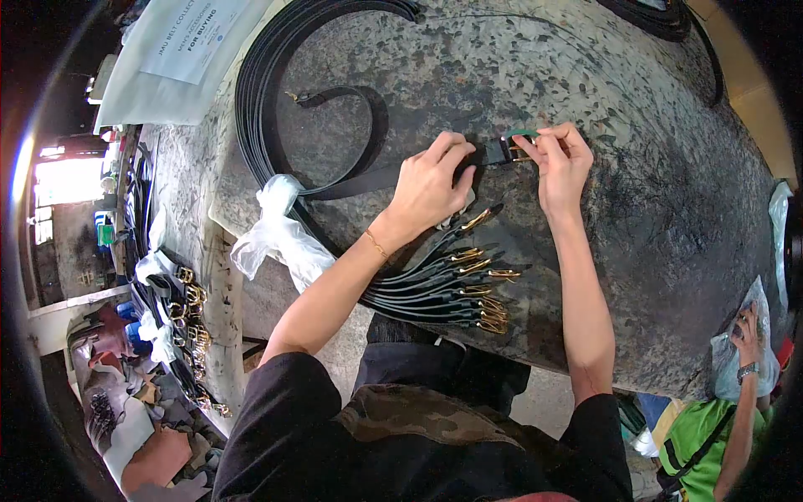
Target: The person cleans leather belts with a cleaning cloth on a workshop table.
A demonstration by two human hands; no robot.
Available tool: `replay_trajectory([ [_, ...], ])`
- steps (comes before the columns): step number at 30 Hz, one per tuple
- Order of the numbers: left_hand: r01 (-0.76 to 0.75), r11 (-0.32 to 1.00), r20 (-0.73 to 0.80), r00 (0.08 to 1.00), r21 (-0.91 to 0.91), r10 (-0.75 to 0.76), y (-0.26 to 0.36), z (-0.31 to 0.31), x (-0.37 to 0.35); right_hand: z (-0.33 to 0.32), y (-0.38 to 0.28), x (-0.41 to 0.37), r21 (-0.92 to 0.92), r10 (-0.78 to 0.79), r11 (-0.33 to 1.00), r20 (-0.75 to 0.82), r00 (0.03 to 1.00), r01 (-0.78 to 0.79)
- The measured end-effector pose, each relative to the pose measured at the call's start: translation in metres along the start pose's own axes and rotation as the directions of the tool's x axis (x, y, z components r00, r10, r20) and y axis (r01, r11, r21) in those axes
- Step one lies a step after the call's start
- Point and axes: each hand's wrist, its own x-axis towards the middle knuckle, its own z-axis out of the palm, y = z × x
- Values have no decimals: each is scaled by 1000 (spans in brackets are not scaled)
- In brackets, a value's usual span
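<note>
A black belt [355,182] lies across the dark worktable, its far end curling round to the left. My left hand [431,186] is closed over the strap, close behind the buckle end. At that end, my right hand [560,167] pinches the gold-coloured belt buckle [520,152] between thumb and fingers. A small green piece [524,132] shows along the buckle's upper edge, by the right fingertips; whether it is attached cannot be made out. Below my left hand, a bundle of black belts [418,293] fans out with several gold buckles [492,314] toward the right.
Clear plastic wrap [284,226] surrounds the belt bundle. Upper left lies a bagged paper label [196,33]. More buckled belts [188,326] hang at the left, above leather scraps [155,456]. At lower right, another person's hand [747,335] touches a plastic bag [728,368].
</note>
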Motion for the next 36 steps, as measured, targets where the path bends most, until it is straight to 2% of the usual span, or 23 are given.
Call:
replay_trajectory([
  [2, 74, 994, 17, 997, -74, -73, 2, -2, -2, -4, 2, 2, 122, 24, 992, 20, 1000, -26],
  [3, 76, 994, 18, 997, -74, -75, 1, 0, -4, -5, 2, 3, 122, 26, 992, 20, 999, -28],
  [6, 31, 999, -3, 1000, -11, -31, -1, 5, -8, -5, 2, 3, 141, 42, 989, 23, 999, -45],
  [8, -47, 990, 0, 999, 137, 47, -1, 7, -8, -3, -1, 2, 126, 39, 991, 20, 999, -41],
  [10, -45, 989, 2, 999, 144, 45, 3, 5, -5, -2, 0, 2, 120, 31, 992, 20, 999, -33],
  [13, -45, 992, -9, 999, 117, 46, 0, 7, -3, -6, 3, 3, 126, 13, 992, 38, 999, -18],
  [18, 93, 995, -56, 994, -38, -95, -2, 8, -3, -8, 4, 4, 173, 20, 985, 45, 999, -27],
  [21, 18, 1000, -49, 999, -10, -18, 3, 5, -1, -8, 2, 4, 205, 31, 978, 42, 999, -39],
  [27, 26, 999, -31, 999, 38, -25, 3, 8, -7, -10, 5, 5, 217, 27, 976, 48, 999, -36],
  [30, -3, 996, -46, 999, 85, 7, 2, 10, -7, -9, 6, 3, 204, -1, 979, 70, 998, -13],
  [32, 9, 995, -45, 999, 101, -4, 2, 13, -5, -1, 2, -1, -5, -35, 999, 37, 999, 35],
  [36, 57, 996, -26, 998, 70, -55, 3, 10, -4, 0, 4, -2, -109, -84, 990, 71, 994, 92],
])
